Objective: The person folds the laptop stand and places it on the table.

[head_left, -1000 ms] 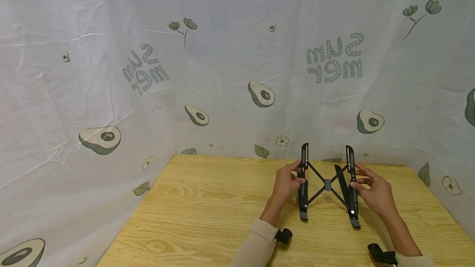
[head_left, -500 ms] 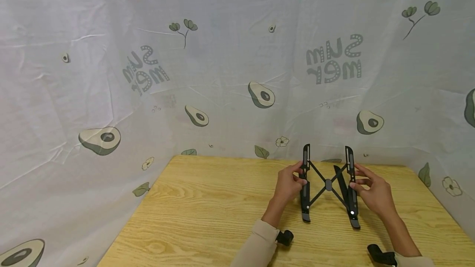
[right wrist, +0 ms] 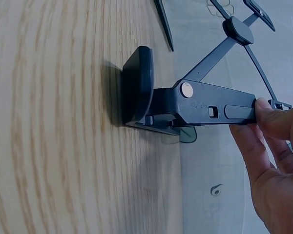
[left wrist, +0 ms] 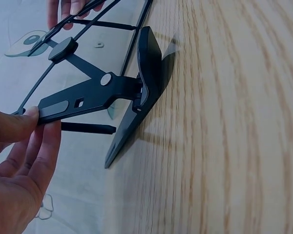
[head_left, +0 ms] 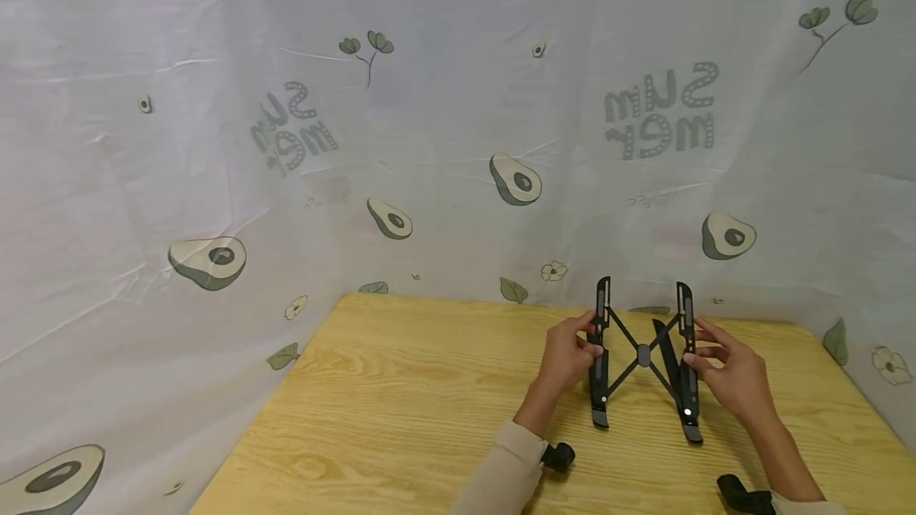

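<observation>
A black folding laptop stand is unfolded on the wooden table, its two side arms joined by an X of thin crossbars with a round hub. My left hand pinches the left arm of the stand between thumb and fingers, about midway along. On the other side, my right hand pinches the right arm the same way. In the left wrist view, the front lip of the stand sits at the table, with a leg slanting back beneath. The right wrist view shows the other lip and the thumb on the grey pad.
The pale wooden table extends to the left of the stand. Behind it hangs a whitish sheet printed with avocados, leaves and lettering. A black wrist camera mount sits at the left cuff, another at the right.
The left arm of the stand has come slightly closer to the right one, my left hand moving with it. The head view has turned a little left. Both hands keep their hold.
</observation>
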`<state>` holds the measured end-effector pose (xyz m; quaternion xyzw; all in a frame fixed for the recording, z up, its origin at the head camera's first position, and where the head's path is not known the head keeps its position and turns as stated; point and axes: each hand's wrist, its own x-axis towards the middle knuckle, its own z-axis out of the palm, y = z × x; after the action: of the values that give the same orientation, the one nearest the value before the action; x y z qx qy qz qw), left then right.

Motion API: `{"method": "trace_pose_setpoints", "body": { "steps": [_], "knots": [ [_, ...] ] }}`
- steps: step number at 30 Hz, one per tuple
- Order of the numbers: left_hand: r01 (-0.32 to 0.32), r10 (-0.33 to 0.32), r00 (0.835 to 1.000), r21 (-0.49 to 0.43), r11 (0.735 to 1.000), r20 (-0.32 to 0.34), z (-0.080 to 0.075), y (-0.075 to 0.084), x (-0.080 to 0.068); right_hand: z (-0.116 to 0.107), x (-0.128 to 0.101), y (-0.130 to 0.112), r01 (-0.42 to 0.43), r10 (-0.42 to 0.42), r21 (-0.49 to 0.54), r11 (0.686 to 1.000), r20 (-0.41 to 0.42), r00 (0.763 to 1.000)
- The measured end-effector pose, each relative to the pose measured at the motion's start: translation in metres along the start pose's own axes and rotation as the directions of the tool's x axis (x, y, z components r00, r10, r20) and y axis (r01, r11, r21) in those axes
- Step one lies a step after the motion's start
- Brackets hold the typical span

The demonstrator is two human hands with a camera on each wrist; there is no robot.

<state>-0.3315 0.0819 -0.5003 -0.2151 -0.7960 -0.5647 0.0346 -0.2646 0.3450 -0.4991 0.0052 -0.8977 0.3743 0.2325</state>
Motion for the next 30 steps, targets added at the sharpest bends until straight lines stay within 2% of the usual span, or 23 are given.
{"method": "trace_pose_setpoints", "body": {
  "steps": [11, 30],
  "knots": [
    [0.004, -0.005, 1.000, -0.017, 1.000, -0.008, 0.008, 0.001, 0.000, 0.000, -0.002, -0.003, 0.009, -0.009, 0.011, 1.000, 0.004, 1.000],
    [-0.022, 0.022, 1.000, 0.028, 0.999, -0.005, 0.013, 0.002, 0.000, 0.001, -0.001, -0.004, -0.007, 0.007, -0.002, 1.000, 0.001, 1.000]
  ]
}}
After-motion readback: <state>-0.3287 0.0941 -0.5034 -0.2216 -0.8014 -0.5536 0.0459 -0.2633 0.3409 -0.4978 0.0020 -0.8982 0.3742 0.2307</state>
